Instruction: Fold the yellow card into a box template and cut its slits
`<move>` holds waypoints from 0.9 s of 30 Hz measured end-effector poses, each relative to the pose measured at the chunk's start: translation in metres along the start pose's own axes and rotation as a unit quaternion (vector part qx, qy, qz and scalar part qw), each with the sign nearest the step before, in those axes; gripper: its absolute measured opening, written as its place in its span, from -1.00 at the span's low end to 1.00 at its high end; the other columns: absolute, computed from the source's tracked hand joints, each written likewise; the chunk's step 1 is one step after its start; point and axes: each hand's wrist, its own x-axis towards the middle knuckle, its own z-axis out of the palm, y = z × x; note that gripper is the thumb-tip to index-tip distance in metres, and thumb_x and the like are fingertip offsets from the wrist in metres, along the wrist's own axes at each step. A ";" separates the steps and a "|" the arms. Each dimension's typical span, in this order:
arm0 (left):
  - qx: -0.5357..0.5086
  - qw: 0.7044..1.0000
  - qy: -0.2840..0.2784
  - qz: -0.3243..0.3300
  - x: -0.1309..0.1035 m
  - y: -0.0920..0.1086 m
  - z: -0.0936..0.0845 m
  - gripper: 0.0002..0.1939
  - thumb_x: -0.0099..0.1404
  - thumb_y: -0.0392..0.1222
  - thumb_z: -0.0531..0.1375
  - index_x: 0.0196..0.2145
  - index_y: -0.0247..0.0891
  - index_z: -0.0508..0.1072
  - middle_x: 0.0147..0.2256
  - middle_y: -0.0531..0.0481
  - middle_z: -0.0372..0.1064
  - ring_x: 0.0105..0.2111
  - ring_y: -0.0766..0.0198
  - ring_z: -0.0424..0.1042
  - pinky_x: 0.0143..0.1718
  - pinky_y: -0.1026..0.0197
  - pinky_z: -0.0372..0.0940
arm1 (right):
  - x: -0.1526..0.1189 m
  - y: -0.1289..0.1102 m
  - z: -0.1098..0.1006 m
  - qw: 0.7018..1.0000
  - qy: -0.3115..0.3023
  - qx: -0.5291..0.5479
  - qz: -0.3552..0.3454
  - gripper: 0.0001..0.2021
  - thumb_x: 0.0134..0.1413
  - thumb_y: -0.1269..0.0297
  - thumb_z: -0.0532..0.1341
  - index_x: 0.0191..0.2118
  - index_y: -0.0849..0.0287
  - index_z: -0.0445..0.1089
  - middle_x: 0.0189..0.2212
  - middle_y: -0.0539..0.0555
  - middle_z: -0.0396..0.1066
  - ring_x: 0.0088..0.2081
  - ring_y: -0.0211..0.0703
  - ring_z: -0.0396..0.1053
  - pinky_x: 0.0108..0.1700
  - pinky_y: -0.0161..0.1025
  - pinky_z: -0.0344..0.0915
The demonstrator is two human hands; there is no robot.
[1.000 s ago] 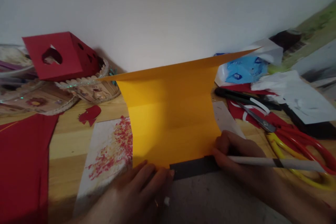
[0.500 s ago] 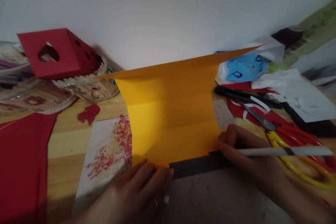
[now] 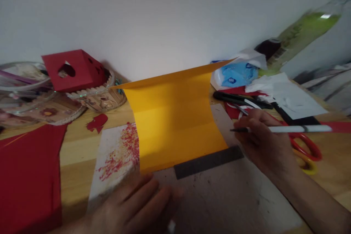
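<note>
My right hand [image 3: 263,139] grips a white felt-tip pen [image 3: 301,128], its dark tip pointing left and held clear of the paper. Below the hand's left side lies a short black ruler [image 3: 208,161], along the near edge of a curled yellow paper sheet [image 3: 175,120]. The sheet's far edge stands up and bends over. My left hand [image 3: 145,201], blurred, is near the sheet's lower left corner with its fingers curled. A small white piece [image 3: 171,226] sticks out beneath those fingers; its kind is not clear. A grey board [image 3: 233,197] lies under the ruler.
At left are red paper [image 3: 30,179], a red cut-out [image 3: 97,123] and a red paper box [image 3: 74,73] on decorated baskets [image 3: 98,100]. At right lie scissors [image 3: 307,146], a black cutter [image 3: 238,98], a blue wipes pack [image 3: 237,73] and a bottle [image 3: 304,36].
My right hand has lifted the pen off the paper's edge and moved away from the ruler. My left hand has drawn back from the ruler's end towards me. The view has shifted slightly.
</note>
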 end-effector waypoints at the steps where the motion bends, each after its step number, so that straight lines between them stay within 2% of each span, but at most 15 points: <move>1: -0.016 1.000 -0.011 0.011 0.000 0.001 -0.003 -0.75 0.38 -0.33 -0.03 -0.14 -0.22 0.42 -0.45 0.13 0.48 -0.45 0.40 0.44 -0.38 0.36 0.34 | -0.003 -0.004 -0.002 0.999 0.005 0.008 -0.041 -0.73 -0.22 0.27 0.35 -0.66 0.09 0.22 -0.65 -0.12 0.19 -0.67 -0.41 -0.04 -0.65 -0.39 -0.07; 4: -0.066 0.997 -0.008 0.030 0.000 0.006 -0.005 -0.76 0.39 -0.36 -0.06 -0.22 -0.32 0.40 -0.61 0.15 0.37 -0.64 0.39 0.33 -0.66 0.32 0.20 | -0.024 -0.014 -0.005 0.995 -0.017 0.007 -0.101 -0.77 -0.14 0.04 0.34 -0.58 0.02 0.37 -0.60 -0.08 0.27 -0.64 -0.36 0.10 -0.64 -0.36 0.02; 6: -0.090 0.995 0.043 0.010 0.000 0.009 0.001 -0.73 0.41 -0.36 -0.12 -0.27 -0.33 0.37 -0.65 0.15 0.33 -0.69 0.38 0.29 -0.73 0.30 0.09 | -0.046 -0.013 -0.004 0.990 -0.069 -0.030 -0.116 -0.68 -0.02 -0.14 0.20 -0.48 -0.02 0.44 -0.61 -0.03 0.31 -0.61 -0.27 0.19 -0.63 -0.32 0.09; 8: -0.103 0.992 0.078 -0.016 -0.001 0.010 0.009 -0.68 0.44 -0.28 -0.15 -0.33 -0.30 0.35 -0.66 0.15 0.33 -0.70 0.38 0.28 -0.73 0.30 0.06 | -0.071 -0.005 0.001 0.986 -0.092 -0.084 -0.110 -0.73 0.05 -0.06 0.20 -0.46 0.00 0.41 -0.65 -0.06 0.29 -0.63 -0.27 0.18 -0.64 -0.34 0.10; 10: -0.116 0.991 0.054 -0.040 -0.003 0.009 0.016 -0.59 0.46 -0.19 -0.20 -0.39 -0.28 0.35 -0.66 0.13 0.34 -0.70 0.38 0.29 -0.71 0.30 0.06 | -0.092 0.006 0.008 0.978 -0.140 -0.120 -0.100 -0.75 0.04 0.05 0.24 -0.52 0.05 0.32 -0.66 -0.09 0.24 -0.63 -0.29 0.16 -0.64 -0.37 0.08; 13: -0.115 0.991 0.013 -0.060 -0.007 0.008 0.021 -0.50 0.46 -0.11 -0.24 -0.46 -0.26 0.35 -0.66 0.10 0.34 -0.68 0.37 0.30 -0.69 0.32 0.06 | -0.110 0.016 0.020 0.962 -0.180 -0.185 -0.084 -0.70 0.06 0.06 0.22 -0.57 0.09 0.26 -0.65 -0.09 0.23 -0.60 -0.29 0.19 -0.61 -0.37 0.10; 18: -0.092 0.995 0.002 -0.044 -0.012 0.007 0.023 -0.44 0.46 -0.08 -0.29 -0.51 -0.27 0.34 -0.67 0.08 0.31 -0.69 0.34 0.28 -0.70 0.28 0.04 | -0.117 0.010 0.029 0.960 -0.124 -0.240 -0.077 -0.60 0.05 0.00 0.19 -0.64 0.11 0.15 -0.67 -0.09 0.19 -0.60 -0.28 0.16 -0.56 -0.32 0.08; 27: -0.058 0.998 -0.007 0.000 -0.012 0.007 0.018 -0.49 0.47 -0.13 -0.27 -0.50 -0.26 0.31 -0.64 0.08 0.32 -0.66 0.34 0.28 -0.68 0.26 0.04 | -0.114 0.008 0.028 0.922 -0.212 -0.301 -0.121 -0.68 0.10 0.10 0.16 -0.59 0.10 0.20 -0.67 -0.09 0.21 -0.61 -0.29 0.17 -0.58 -0.34 0.07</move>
